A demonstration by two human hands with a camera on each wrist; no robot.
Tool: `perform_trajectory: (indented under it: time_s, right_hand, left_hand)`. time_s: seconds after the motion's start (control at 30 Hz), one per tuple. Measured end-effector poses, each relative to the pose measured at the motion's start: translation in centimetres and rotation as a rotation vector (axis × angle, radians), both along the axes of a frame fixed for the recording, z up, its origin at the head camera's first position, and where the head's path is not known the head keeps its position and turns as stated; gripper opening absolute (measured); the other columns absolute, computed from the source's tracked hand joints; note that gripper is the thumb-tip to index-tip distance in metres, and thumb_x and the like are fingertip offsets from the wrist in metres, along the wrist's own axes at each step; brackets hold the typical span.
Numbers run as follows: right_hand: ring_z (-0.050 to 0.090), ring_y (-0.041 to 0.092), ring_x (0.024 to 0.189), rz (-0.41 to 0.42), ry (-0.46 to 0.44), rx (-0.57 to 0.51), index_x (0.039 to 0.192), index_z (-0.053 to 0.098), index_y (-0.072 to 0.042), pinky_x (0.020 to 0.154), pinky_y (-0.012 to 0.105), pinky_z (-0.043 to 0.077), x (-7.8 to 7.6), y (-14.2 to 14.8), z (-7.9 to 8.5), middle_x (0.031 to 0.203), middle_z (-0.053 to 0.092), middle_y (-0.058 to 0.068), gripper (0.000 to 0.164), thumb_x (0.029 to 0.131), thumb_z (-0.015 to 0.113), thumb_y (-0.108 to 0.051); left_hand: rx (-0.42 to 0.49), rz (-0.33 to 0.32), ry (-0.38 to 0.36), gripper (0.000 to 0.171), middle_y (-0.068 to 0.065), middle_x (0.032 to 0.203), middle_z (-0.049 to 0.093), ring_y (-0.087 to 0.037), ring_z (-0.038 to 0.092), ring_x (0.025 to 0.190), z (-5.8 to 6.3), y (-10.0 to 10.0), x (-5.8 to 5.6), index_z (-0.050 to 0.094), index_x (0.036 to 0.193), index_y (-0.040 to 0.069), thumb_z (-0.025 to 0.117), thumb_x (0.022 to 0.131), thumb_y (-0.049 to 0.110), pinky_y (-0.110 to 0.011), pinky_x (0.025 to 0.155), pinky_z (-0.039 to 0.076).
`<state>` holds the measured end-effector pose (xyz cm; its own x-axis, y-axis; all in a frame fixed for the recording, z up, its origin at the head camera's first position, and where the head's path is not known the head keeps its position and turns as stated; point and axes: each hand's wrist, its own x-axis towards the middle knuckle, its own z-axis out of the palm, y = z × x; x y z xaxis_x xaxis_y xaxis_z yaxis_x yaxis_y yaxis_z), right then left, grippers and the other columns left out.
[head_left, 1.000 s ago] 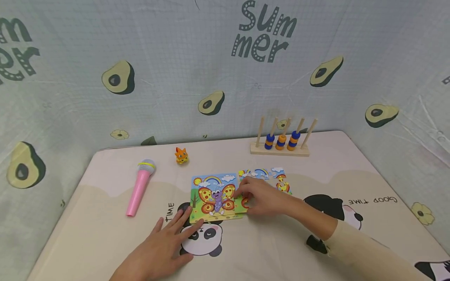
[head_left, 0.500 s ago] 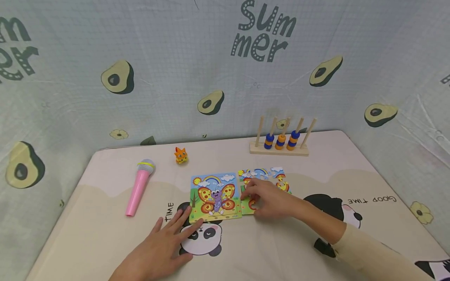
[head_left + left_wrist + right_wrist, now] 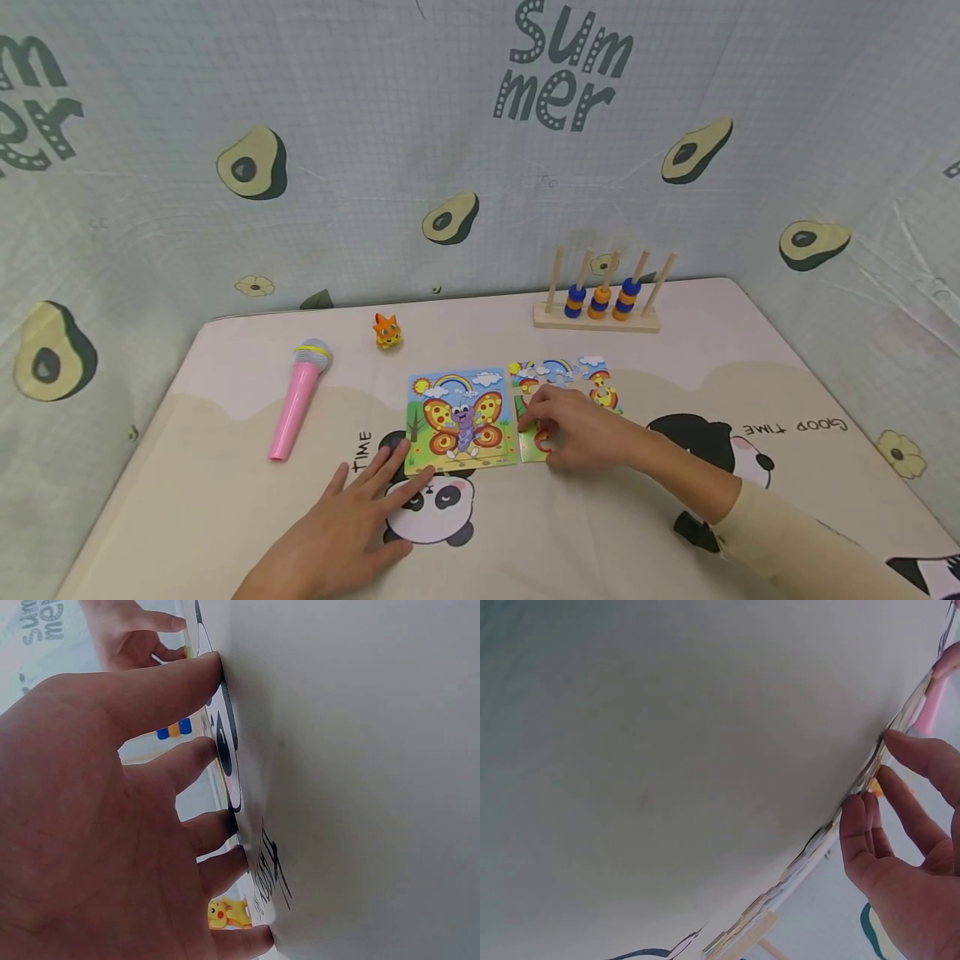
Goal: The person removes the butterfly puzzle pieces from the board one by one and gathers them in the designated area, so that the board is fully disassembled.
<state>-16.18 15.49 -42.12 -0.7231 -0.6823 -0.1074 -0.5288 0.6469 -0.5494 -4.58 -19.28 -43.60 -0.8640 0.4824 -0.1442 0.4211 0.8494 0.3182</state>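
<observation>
A square butterfly picture board (image 3: pixel 459 417) lies flat near the middle of the table. My left hand (image 3: pixel 341 521) rests on the cloth with spread fingers, its index and middle fingertips at the board's lower left corner. To the right of the board, my right hand (image 3: pixel 583 429) pinches a green puzzle piece (image 3: pixel 531 450) with thumb and curled fingers. That piece lies on the table, slightly apart from the board, and the hand covers part of it. More puzzle pieces (image 3: pixel 558 370) form a patchy butterfly picture behind the right hand. In the right wrist view, the right fingertips (image 3: pixel 886 739) touch down at table level.
A pink toy microphone (image 3: pixel 297 404) lies at the left, with a small orange toy figure (image 3: pixel 387 332) behind the board. At the back right stands a wooden peg rack (image 3: pixel 596 321) with blue and orange rings. Printed cloth walls (image 3: pixel 360 150) border the table.
My right hand has moved a little to the right with the green puzzle piece, which earlier overlapped the board's right edge and is now clear of it. My left hand stays put.
</observation>
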Motion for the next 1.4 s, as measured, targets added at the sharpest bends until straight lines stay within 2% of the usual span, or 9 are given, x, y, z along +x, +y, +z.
perform_trajectory:
  time_s: [0.5, 1.07, 1.4]
  right_hand:
    - [0.053, 0.012, 0.096, 0.005, 0.022, 0.030, 0.118, 0.076, -0.020, 0.082, 0.030, 0.047, 0.15, -0.02, 0.03, 0.117, 0.058, -0.004, 0.041, 0.079, 0.081, -0.006]
    - [0.055, 0.011, 0.092, 0.017, 0.040, 0.032, 0.115, 0.076, -0.018, 0.082, 0.029, 0.047, 0.24, 0.00, 0.15, 0.113, 0.060, -0.005, 0.038, 0.079, 0.081, -0.007]
    - [0.055, 0.012, 0.094, 0.008, 0.033, 0.013, 0.118, 0.076, -0.017, 0.083, 0.028, 0.050, 0.34, 0.05, 0.42, 0.114, 0.060, -0.004, 0.037, 0.082, 0.083, -0.009]
  left_hand:
    - [-0.003, 0.003, -0.009, 0.079, -0.010, 0.174, 0.022, -0.040, 0.026, 0.158, 0.03, 0.04, -0.07, 0.038, 0.161, 0.038, 0.074, 0.092, 0.046, -0.080, 0.114, 0.025]
    - [-0.002, 0.010, -0.029, 0.080, -0.010, 0.174, 0.021, -0.039, 0.026, 0.159, 0.14, 0.05, -0.09, 0.037, 0.162, 0.038, 0.075, 0.092, 0.047, -0.080, 0.114, 0.024]
    - [-0.004, 0.009, -0.031, 0.079, -0.010, 0.174, 0.021, -0.040, 0.026, 0.159, 0.17, 0.03, -0.10, 0.038, 0.161, 0.038, 0.074, 0.092, 0.047, -0.080, 0.114, 0.024]
